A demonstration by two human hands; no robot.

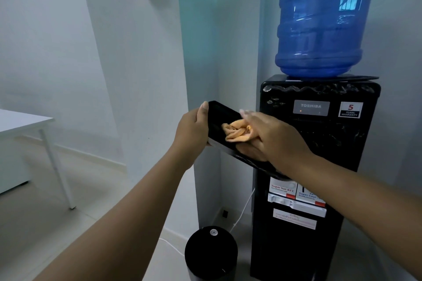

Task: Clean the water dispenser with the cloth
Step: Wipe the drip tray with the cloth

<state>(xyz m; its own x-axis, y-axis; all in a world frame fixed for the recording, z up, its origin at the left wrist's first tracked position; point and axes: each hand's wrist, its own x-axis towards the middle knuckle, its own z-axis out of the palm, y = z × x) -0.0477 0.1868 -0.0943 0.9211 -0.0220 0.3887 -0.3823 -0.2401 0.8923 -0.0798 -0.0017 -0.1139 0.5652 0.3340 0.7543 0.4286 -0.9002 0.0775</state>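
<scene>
Dispenser (319, 143), black, stands on the floor against the wall, with a blue bottle (324, 25) seated on its top. Head view: the left hand (194, 132) grips the left edge of a tilted black panel (219, 116) in front of the dispenser, thumb on top. The right hand (274, 134) presses a bunched orange cloth (237, 132) onto the panel face, fingers fairly straight. A black bin (211, 255) stands near the dispenser's base.

Both arms reach forward, bare past the elbow. The left hand (194, 130) grips the edge of a black panel (220, 114), thumb on top. The right hand (274, 137) lies flat, fingers straight, pressing a cloth (237, 132) onto it.
</scene>
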